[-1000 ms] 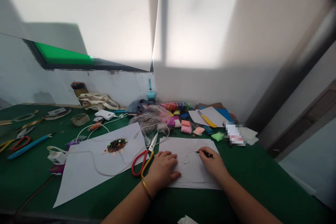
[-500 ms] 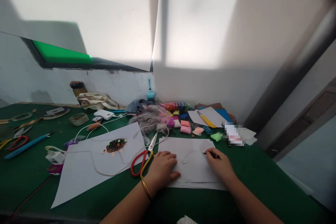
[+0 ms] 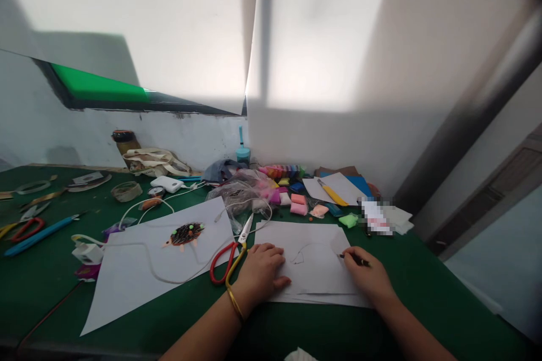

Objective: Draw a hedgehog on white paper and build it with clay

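A stack of white paper (image 3: 313,276) lies in front of me, with a thin pencil-like outline on its top sheet. My left hand (image 3: 263,272) rests flat on the left side of that sheet, fingers stretched out. Near the sheet's right edge, my right hand (image 3: 368,273) is closed on a dark pen (image 3: 359,260), its tip at the paper. Scissors (image 3: 231,259) with one red and one yellow handle lie just left of my left hand. Further left is a larger white sheet (image 3: 127,276) bearing a hedgehog figure (image 3: 187,234) with dark spines and green dots.
A white cable (image 3: 150,271) crosses the larger sheet from a charger (image 3: 87,252). Packs of coloured clay (image 3: 298,207) and a plastic bag (image 3: 241,189) lie behind the paper. A yellow utility knife (image 3: 333,193) sits at the back right. A blue tool (image 3: 40,237) lies far left.
My right hand has moved right and slightly toward me with the pen, and the drawn line appears to reach further right. My left hand stays in place.
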{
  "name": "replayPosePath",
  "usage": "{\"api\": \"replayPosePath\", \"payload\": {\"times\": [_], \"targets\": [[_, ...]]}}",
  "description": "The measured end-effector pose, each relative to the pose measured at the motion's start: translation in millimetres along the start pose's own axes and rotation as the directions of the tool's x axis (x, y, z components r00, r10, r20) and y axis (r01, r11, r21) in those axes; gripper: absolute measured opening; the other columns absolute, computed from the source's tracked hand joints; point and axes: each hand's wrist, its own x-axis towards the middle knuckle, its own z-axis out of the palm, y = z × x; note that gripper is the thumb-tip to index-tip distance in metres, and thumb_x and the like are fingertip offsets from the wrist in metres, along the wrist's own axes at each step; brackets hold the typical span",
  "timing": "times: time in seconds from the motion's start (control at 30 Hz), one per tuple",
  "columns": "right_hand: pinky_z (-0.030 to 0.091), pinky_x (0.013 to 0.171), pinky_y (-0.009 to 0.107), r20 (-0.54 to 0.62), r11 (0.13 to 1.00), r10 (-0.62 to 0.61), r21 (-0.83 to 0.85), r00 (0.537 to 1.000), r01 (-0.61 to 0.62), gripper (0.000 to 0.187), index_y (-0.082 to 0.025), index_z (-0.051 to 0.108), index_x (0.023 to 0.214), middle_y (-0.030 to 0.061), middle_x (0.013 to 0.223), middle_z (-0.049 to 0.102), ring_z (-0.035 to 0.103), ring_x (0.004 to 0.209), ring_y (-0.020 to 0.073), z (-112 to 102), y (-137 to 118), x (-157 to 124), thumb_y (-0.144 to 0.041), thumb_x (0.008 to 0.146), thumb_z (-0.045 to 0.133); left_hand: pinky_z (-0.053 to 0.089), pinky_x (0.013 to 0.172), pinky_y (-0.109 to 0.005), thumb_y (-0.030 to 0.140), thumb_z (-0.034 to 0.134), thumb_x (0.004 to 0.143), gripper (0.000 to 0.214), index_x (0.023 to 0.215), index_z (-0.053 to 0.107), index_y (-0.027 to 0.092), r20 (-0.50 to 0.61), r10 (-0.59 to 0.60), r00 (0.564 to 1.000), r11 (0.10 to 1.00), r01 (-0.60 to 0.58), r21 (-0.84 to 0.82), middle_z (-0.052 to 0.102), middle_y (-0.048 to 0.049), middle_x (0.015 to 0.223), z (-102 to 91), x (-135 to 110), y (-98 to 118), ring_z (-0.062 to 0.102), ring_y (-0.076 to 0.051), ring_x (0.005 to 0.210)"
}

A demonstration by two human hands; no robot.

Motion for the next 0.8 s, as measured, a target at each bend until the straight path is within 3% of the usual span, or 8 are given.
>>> {"api": "replayPosePath", "payload": {"times": [0.5, 0.67, 0.8], "targets": [[0.042, 0.056, 0.027, 0.050, 0.999, 0.035, -0.030, 0.998, -0.033, 0.020, -0.025, 0.066, 0.071, 0.0004, 0.076, 0.070, 0.063, 0.073, 0.0227, -5, 6, -5, -0.036, 0.073, 0.049, 0.030, 0.104, -0.047, 0.050, 0.064, 0.080, 0.040, 0.113, 0.062, 0.028, 0.020, -0.011, 1.000, 1.000, 0.012, -0.012, 0.057, -0.0023, 0.130, -2.6, -1, 2, 0.044, -0.029, 0.123], [0.048, 0.062, 0.026, -0.056, 0.992, -0.070, 0.101, 0.996, 0.076, 0.023, -0.024, 0.069, 0.078, 0.0022, 0.079, 0.071, 0.065, 0.076, 0.0227, 0, 4, -10, -0.038, 0.075, 0.051, 0.029, 0.106, -0.045, 0.050, 0.062, 0.080, 0.040, 0.113, 0.061, 0.027, 0.025, -0.022, 0.999, 1.000, 0.022, -0.007, 0.056, -0.0017, 0.132, -4.1, -3, 4, 0.043, -0.027, 0.124], [0.052, 0.075, 0.028, 0.068, 0.941, -0.228, 0.274, 0.971, 0.201, 0.027, -0.022, 0.071, 0.089, 0.0048, 0.091, 0.073, 0.066, 0.086, 0.0238, 13, -10, -22, -0.042, 0.075, 0.059, 0.029, 0.106, -0.044, 0.047, 0.065, 0.078, 0.044, 0.117, 0.058, 0.028, -0.016, -0.028, 0.999, 1.000, 0.028, -0.006, 0.057, -0.0023, 0.129, -4.4, -4, 7, 0.045, -0.027, 0.122]]}}
